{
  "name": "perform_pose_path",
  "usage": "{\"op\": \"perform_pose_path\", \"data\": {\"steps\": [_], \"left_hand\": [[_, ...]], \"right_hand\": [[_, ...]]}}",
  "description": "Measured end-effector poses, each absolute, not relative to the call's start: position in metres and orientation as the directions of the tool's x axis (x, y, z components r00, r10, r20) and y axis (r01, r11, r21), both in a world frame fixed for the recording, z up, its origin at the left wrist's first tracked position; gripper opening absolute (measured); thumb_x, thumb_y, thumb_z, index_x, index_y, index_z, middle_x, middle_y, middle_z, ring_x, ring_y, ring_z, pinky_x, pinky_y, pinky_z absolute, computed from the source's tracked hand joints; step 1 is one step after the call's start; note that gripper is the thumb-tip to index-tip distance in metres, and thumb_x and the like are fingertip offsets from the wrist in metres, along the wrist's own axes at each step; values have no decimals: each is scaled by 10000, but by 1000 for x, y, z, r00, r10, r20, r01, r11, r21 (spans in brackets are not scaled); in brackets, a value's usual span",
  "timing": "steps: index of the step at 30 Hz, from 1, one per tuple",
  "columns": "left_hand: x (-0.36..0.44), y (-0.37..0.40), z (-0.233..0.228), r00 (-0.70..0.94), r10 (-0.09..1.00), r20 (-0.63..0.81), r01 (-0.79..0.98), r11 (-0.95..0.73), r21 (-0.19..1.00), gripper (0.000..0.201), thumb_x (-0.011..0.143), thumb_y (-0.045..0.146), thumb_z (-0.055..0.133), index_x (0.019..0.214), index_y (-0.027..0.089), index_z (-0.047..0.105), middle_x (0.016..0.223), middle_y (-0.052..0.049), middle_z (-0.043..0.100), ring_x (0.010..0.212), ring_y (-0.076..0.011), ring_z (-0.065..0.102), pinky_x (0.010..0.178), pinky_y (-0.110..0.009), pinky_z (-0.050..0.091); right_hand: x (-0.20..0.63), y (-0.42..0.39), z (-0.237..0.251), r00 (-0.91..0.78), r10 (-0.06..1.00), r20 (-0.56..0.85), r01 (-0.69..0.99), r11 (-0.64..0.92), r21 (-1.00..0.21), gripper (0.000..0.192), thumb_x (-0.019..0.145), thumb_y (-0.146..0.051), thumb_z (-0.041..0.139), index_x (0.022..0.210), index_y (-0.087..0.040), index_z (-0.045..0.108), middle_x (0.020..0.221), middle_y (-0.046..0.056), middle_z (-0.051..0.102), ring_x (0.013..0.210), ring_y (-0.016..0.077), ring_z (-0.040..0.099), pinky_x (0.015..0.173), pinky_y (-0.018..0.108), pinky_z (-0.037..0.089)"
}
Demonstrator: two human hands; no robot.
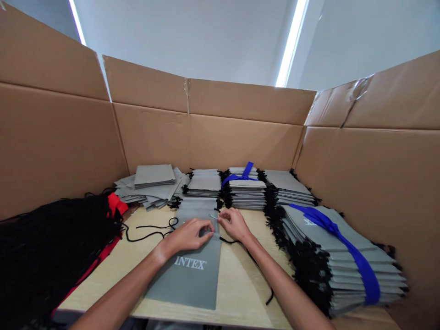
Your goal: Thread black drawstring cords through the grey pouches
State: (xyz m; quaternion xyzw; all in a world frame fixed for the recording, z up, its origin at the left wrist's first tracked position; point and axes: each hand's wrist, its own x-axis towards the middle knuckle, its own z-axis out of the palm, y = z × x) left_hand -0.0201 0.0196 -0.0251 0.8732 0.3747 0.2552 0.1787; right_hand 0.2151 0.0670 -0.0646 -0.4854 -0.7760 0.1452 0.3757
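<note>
A grey fabric pouch (190, 275) printed INTEX lies flat on the wooden table (240, 293) in front of me. My left hand (189, 233) presses on the pouch's top edge, fingers pinched. My right hand (233, 223) pinches a thin metal pin (213, 216) at that same edge. A black cord (151, 231) trails left from the pouch's top, and another length of cord (256, 266) runs under my right forearm toward the table's front.
Stacks of grey pouches (206, 185) line the back; two are tied with blue ribbon (343, 240). A heap of black cords (48, 252) on red fabric (115, 204) fills the left. Tall cardboard walls (206, 133) enclose the table.
</note>
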Motion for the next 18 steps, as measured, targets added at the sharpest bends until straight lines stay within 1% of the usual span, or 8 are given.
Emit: {"op": "perform_pose_path", "data": {"steps": [4, 6, 10, 14, 18], "left_hand": [[-18, 22, -32, 584, 726, 363, 533, -680, 504, 188, 1020, 320, 596, 1029, 271, 778, 1029, -46, 824, 928, -263, 755, 849, -329, 545], [-16, 22, -35, 595, 706, 384, 501, -699, 510, 196, 1054, 330, 585, 1068, 254, 765, 1072, -66, 815, 956, -263, 747, 899, -344, 549], [-9, 22, -41, 595, 699, 396, 475, -704, 529, 174, 1075, 327, 608, 1130, 225, 737, 1110, -86, 792, 999, -254, 729, 938, -343, 547], [-2, 20, -47, 597, 700, 393, 469, -701, 537, 123, 1057, 267, 653, 1130, 211, 733, 1097, -74, 774, 1025, -237, 718, 953, -319, 542], [3, 18, -48, 585, 699, 412, 485, -708, 513, 125, 1073, 279, 647, 1112, 207, 740, 1098, -80, 766, 1086, -241, 702, 1005, -325, 529]], "right_hand": [[205, 74, -66, -291, 859, 422, 692, 494, -527, 80, 945, -155, 709, 917, -205, 765, 998, 91, 791, 1026, 265, 694, 941, 355, 490], [206, 76, -68, -304, 851, 428, 707, 502, -497, 115, 968, -153, 661, 905, -205, 742, 991, 95, 779, 1004, 261, 686, 929, 354, 488], [217, 75, -68, -306, 843, 442, 741, 502, -446, 180, 1011, -192, 546, 928, -215, 704, 990, 103, 764, 963, 253, 680, 893, 344, 487], [232, 72, -67, -216, 861, 461, 799, 427, -424, 219, 1052, -275, 449, 1033, -227, 662, 982, 87, 763, 900, 251, 696, 770, 327, 450], [240, 68, -73, -136, 864, 485, 819, 374, -435, 252, 1072, -378, 414, 1047, -244, 626, 983, 89, 766, 856, 262, 704, 730, 330, 432]]}}
